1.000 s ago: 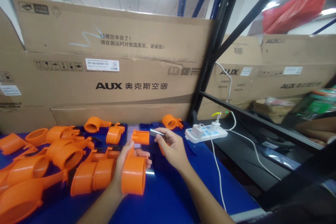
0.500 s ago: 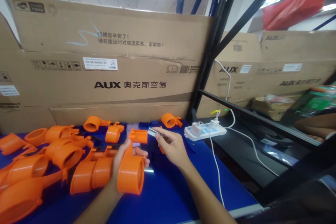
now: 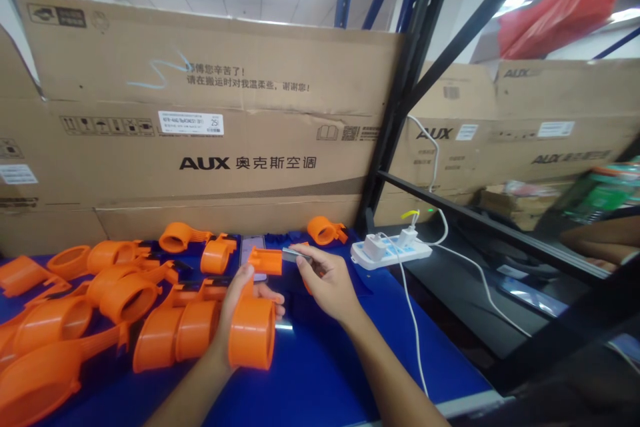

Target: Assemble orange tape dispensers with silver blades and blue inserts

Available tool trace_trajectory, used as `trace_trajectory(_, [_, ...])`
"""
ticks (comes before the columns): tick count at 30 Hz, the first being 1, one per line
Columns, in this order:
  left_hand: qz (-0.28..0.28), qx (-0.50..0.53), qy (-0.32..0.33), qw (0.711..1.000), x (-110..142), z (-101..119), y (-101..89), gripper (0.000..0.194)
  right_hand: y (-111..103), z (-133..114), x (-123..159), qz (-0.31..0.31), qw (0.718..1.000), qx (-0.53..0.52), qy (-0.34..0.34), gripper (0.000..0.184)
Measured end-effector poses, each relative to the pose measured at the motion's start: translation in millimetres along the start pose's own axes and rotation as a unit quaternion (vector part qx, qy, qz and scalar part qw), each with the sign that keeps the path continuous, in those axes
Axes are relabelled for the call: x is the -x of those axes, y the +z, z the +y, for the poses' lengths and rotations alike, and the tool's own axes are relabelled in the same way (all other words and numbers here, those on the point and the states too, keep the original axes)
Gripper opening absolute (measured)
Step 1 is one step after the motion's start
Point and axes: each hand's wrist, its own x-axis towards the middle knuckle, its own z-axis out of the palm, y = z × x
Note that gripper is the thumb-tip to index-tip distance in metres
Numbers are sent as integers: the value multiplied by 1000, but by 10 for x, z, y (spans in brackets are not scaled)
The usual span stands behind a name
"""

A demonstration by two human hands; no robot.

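My left hand [image 3: 233,307] is closed around an orange plastic piece [image 3: 251,333], a short wide ring with an arm that ends in a small block. The ring hangs low, and the block sticks out to the right above my thumb. My right hand [image 3: 329,281] pinches a thin flat metal strip [image 3: 294,254], its tip close to the block's right end. From this angle I cannot tell whether they touch. Some orange plastic shows behind my right fingers, mostly hidden. A phone-like flat object [image 3: 253,247] lies behind the held piece.
Several orange ring pieces [image 3: 115,253] with black-tipped arms crowd the left of the blue tabletop [image 3: 320,373]. A white power strip [image 3: 393,248] with cables sits at right, beside a black metal frame [image 3: 390,140]. Cardboard [image 3: 250,113] walls the back. Another person's arm [image 3: 605,240] shows far right.
The orange piece in my left hand has shifted slightly right, and its ring is turned a little. My right hand with the metal strip has hardly moved.
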Motion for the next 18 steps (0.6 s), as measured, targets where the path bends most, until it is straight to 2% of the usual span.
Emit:
trace_trajectory(2, [27,-20,20,999,-18,-26,16,46,-3,-7,-3,-6,1000,17,-8,31])
trace_trajectory(6, [50,-22,16,998,-45,-33,33,51,2,-10,-13,-13,998,53,-31,28])
trace_trajectory(11, [41,-44,-2,998,-66,21,8,43,5,-4,-14,-11,995,93,-37,29])
trace_trajectory(16, [29,-97,35,994,-69,10,30,51,-19,-49,-12,-13,993,102,-55,28])
trace_trajectory(18, [21,-129,74,989,-64,-27,51,55,-16,-62,-10,-24,993,92,-68,26])
